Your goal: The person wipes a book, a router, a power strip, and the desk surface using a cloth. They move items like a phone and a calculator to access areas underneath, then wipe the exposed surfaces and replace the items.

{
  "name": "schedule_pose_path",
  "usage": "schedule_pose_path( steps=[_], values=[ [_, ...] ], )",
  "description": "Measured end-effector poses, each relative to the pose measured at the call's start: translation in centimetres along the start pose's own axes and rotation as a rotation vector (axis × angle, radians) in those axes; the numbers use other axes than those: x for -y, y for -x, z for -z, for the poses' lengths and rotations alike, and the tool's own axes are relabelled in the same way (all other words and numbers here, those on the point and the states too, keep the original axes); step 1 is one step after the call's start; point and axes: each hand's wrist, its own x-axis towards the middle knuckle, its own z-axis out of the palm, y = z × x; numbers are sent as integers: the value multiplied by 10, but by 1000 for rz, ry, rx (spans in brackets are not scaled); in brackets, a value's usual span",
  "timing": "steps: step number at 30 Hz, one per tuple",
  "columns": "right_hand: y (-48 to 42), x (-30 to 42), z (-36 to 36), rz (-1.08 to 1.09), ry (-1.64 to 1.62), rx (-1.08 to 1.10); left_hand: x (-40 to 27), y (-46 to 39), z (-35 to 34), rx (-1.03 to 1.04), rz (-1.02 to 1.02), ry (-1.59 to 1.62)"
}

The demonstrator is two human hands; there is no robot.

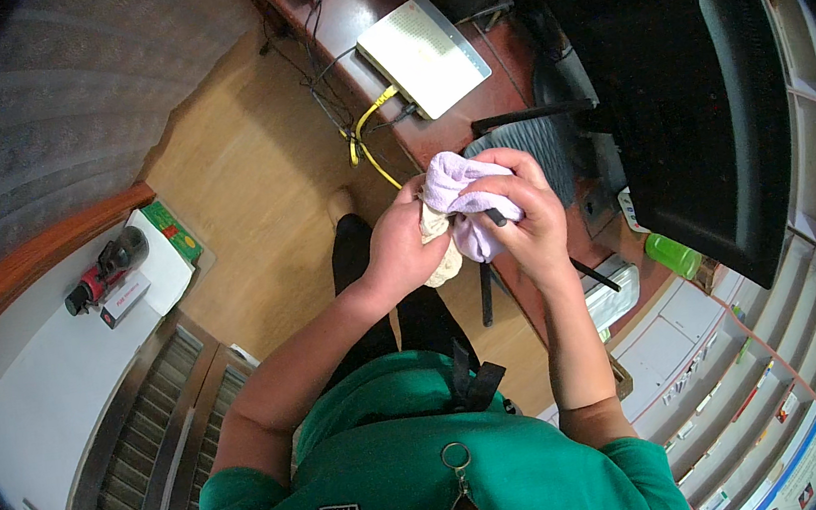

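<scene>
My right hand (536,221) grips a bunched lilac cloth (448,178) above the desk edge. A short black rod end (496,217) pokes out between the cloth and my right thumb; it resembles the antennas nearby. My left hand (407,244) is closed on a cream cloth (445,272), pressed against the lilac one. Just beyond my hands lies a dark ribbed router (536,153), partly covered by them. Its black antennas (532,116) stick out in several directions, one (486,295) hanging past the desk edge.
A white modem (423,57) with a yellow network cable (363,128) sits on the reddish desk (404,123). Right of it stand a black monitor (685,102), a green bottle (672,255) and a clear plastic box (613,299). Loose black cables (318,76) hang off the desk's left edge.
</scene>
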Motion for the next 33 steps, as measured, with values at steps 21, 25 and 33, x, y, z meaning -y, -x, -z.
schedule_pose_path(
  steps=[21,25,33],
  values=[
    [-3,-9,56,-416,-825,-510,3,-60,16,98,-122,-58],
    [-34,10,54,-230,-683,-338,-14,-89,15,275,-284,-126],
    [-50,-44,33,-173,-264,-435,-13,-100,9,342,-208,-184]
  ],
)
